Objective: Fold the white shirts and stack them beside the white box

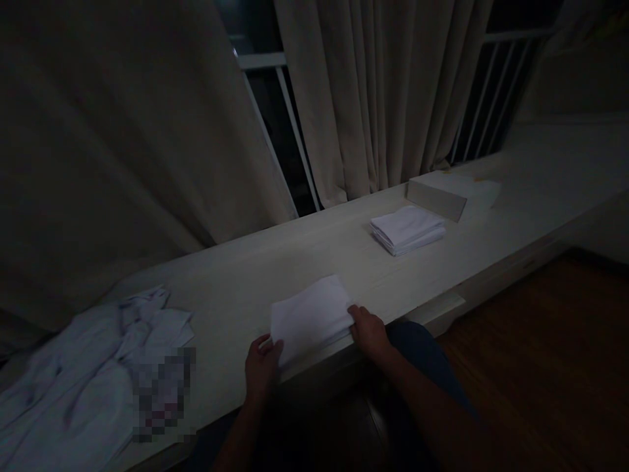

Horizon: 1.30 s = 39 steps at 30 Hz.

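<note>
A folded white cloth [310, 317] lies near the front edge of the long pale table, directly before me. My left hand [261, 364] grips its left end, the thumb on top and the fingers behind and beneath. At the opposite end, my right hand [367, 330] pinches the right edge of the cloth between thumb and fingers. Farther back to the right sits a neat stack of folded white cloths [407, 228]. A loose, crumpled heap of white cloth [93, 380] covers the table's left end, with a pixelated patch over part of it.
Behind the stack stands a box-like pale object [436, 199], with white sheets beside it. Beige curtains [373, 92] hang along the table's back edge, and a white railing [282, 98] shows between them. A partly open drawer [439, 307] juts out at the front right.
</note>
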### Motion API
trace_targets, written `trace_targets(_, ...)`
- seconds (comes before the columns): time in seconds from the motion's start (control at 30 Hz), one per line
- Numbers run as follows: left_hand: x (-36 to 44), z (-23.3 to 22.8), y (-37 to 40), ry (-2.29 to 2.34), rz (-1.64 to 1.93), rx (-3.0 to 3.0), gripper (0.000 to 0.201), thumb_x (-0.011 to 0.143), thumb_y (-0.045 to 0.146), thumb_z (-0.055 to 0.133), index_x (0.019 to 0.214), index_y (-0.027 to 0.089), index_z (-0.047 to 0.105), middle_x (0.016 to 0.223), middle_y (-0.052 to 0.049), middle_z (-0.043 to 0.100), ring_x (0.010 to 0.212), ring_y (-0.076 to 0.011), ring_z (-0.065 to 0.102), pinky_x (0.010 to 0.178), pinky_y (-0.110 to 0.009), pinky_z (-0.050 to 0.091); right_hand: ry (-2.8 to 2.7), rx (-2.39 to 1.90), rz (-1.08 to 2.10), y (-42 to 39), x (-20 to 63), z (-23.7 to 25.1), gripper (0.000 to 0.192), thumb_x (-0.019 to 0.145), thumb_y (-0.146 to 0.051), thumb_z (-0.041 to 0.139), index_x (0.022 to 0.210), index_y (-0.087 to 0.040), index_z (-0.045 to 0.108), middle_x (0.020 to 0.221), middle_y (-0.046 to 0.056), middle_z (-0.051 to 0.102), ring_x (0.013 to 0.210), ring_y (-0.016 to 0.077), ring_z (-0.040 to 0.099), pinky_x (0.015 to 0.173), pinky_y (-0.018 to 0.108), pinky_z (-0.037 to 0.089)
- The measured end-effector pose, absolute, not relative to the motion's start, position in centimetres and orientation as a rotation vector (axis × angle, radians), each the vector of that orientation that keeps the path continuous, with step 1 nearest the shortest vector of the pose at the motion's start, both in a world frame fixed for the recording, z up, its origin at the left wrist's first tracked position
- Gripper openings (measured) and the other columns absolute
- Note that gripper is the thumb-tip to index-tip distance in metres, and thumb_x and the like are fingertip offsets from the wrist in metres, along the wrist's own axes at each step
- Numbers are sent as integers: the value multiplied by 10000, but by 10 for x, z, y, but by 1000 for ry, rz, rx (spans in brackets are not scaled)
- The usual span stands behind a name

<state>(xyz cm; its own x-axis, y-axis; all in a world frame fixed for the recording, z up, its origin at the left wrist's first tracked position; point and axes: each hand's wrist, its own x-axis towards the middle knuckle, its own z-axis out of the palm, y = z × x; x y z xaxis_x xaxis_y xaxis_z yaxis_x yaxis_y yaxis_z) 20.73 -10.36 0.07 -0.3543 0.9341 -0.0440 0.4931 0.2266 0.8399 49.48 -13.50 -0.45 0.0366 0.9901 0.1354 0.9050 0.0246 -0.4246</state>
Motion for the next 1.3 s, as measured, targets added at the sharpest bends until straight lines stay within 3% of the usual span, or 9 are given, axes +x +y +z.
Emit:
trace_targets(0.27, 198, -14, -104, 2056, 928, 1462, 611, 752, 571, 600, 1221, 192, 503, 995, -89, 683, 875, -251, 669, 799, -382, 503, -1783, -1814, 454, -138, 502, -10, 461, 895, -239, 466, 1345, -183, 386, 1020, 76, 690, 907, 228, 649, 753, 291, 404)
trace_targets(0.5, 199, -12, -107, 2045, 832, 1592, 607, 842, 527, 515, 1317, 162, 418, 1045, -115, 664, 832, -229, 669, 736, -342, 508, -1761, -1828, 394, -141, 496, -4, 433, 895, -264, 482, 1307, -159, 402, 1045, 106, 687, 899, 245, 651, 774, 311, 404)
trace_targets(0.67, 210, -13, -121, 2093, 601, 2036, 533, 966, 435, 282, 1438, 192, 328, 1266, -149, 570, 999, -240, 635, 788, -347, 496, -1743, -1947, 422, -139, 491, -4, 411, 862, -170, 482, 1271, -157, 450, 930, 100, 698, 835, 244, 653, 773, 323, 397)
trace_targets(0.77, 215, -9, -127, 2178, 333, 2155, 526, 982, 419, 186, 1481, 301, 304, 1195, -120, 557, 837, -224, 642, 659, -345, 494, -1623, -1843, 518, -134, 498, -10, 492, 798, -156, 536, 1283, -177, 458, 864, 60, 692, 813, 230, 648, 728, 301, 410)
trace_targets(0.83, 214, -3, -127, 2186, 236, 2193, 519, 983, 409, 182, 1456, 312, 371, 1135, -121, 538, 759, -204, 630, 634, -343, 497, -1447, -1730, 611, -130, 508, -16, 503, 758, -149, 551, 1254, -186, 478, 819, 24, 678, 774, 203, 641, 690, 277, 423)
trace_targets(0.93, 209, 10, -120, 2147, 306, 2370, 475, 967, 337, 267, 1325, 194, 545, 1156, -163, 511, 924, -232, 629, 816, -384, 517, -1140, -1662, 648, -123, 523, -24, 347, 798, -187, 499, 1143, -182, 538, 778, 10, 655, 708, 179, 625, 661, 274, 441)
trace_targets(1.03, 210, 22, -107, 2046, 500, 2579, 426, 936, 293, 341, 1210, 109, 611, 1278, -202, 490, 1202, -294, 525, 1027, -437, 432, -1057, -1651, 664, -121, 529, -26, 264, 883, -328, 474, 1070, -179, 586, 780, 25, 664, 710, 183, 631, 664, 287, 456)
trace_targets(1.17, 233, 36, -87, 1876, 599, 2578, 521, 955, 422, 335, 1283, 82, 554, 1450, -200, 424, 1373, -289, 387, 1122, -441, 348, -1297, -1572, 698, -125, 521, -21, 317, 915, -439, 495, 1082, -207, 632, 894, 37, 703, 803, 181, 649, 737, 295, 470)
trace_targets(1.3, 252, 32, -77, 1882, 355, 2497, 629, 944, 548, 318, 1444, 181, 424, 1584, -163, 267, 1463, -344, 223, 1145, -550, 242, -1408, -1560, 719, -128, 514, -14, 287, 884, -294, 529, 1144, -216, 623, 1051, 43, 695, 874, 168, 643, 794, 285, 483)
